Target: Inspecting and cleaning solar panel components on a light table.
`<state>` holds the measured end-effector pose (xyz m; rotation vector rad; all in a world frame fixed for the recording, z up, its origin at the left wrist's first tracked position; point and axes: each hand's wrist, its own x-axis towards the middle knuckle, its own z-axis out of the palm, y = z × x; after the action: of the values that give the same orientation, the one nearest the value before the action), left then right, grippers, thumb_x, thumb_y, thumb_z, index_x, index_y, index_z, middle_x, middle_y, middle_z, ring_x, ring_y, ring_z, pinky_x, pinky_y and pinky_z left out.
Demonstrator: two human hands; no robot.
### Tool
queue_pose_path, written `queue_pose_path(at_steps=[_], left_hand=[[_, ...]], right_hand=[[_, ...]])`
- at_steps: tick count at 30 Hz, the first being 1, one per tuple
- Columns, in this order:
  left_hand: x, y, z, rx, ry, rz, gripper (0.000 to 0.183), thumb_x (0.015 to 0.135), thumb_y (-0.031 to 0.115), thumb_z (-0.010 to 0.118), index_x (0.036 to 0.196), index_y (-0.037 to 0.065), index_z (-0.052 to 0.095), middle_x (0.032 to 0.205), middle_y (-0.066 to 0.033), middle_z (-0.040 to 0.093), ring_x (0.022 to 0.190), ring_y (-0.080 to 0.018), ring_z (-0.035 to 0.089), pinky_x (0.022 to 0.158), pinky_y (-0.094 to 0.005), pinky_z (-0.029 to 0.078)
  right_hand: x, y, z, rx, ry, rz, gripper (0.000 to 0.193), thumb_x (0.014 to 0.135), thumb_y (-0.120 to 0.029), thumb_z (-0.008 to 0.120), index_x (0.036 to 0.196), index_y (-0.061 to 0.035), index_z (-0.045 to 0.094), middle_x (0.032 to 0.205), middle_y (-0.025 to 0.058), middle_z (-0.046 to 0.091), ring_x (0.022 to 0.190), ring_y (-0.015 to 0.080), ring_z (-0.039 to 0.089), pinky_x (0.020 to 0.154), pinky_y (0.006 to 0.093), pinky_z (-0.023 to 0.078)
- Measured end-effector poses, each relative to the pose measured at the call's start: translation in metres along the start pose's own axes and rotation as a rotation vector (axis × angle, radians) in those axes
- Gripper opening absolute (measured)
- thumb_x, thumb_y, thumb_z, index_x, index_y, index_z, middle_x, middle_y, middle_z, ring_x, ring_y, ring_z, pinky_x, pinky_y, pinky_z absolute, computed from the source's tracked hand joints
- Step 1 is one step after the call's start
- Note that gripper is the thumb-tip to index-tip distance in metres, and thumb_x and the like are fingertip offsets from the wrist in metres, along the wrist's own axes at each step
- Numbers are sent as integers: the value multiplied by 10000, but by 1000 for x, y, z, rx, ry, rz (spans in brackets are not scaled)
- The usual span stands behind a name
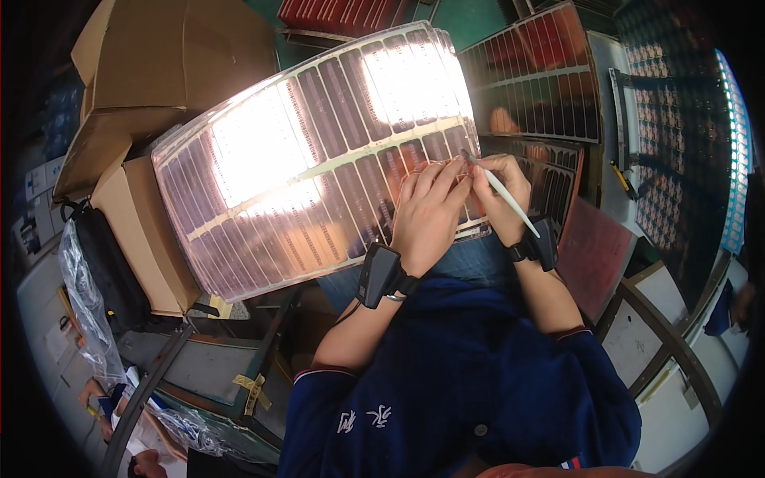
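Observation:
A large glossy panel (pixel 263 259), printed with rows of long dark strips, lies tilted in front of me. Its layered edges look like a stack of clear sheets, and strong light glares off it. My left hand (pixel 430 203) rests flat on its right part, fingers stretched out. Close beside those fingertips, my right hand (pixel 504 187) pinches a slim white pen-shaped tool (pixel 510 199). The tool's dark narrow tip is at the panel's right edge; whether it touches the surface I cannot tell. Black devices are strapped to both wrists.
Open cardboard boxes (pixel 175 56) stand at the left, beside a black bag (pixel 115 267). Similar striped panels (pixel 550 95) lean at the right, near a reddish board (pixel 591 256). A yellow-and-black tool (pixel 624 182) lies farther right. Another person (pixel 151 434) is at lower left.

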<state>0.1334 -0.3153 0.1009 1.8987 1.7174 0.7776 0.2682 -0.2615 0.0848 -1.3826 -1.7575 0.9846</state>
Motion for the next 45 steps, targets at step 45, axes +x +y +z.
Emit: queue_pose_path(at_steps=[45], left_hand=[[1,-1,-3,13,-32,-1,342,721,36,580,1062,59,595,1234,-79,496,1129,-277,444,943,-406,343]], right_hand=[[2,0,1,4,8,1,112,793,-66,648,844,0,573,799,117,626,680,170,622,586,264,489]])
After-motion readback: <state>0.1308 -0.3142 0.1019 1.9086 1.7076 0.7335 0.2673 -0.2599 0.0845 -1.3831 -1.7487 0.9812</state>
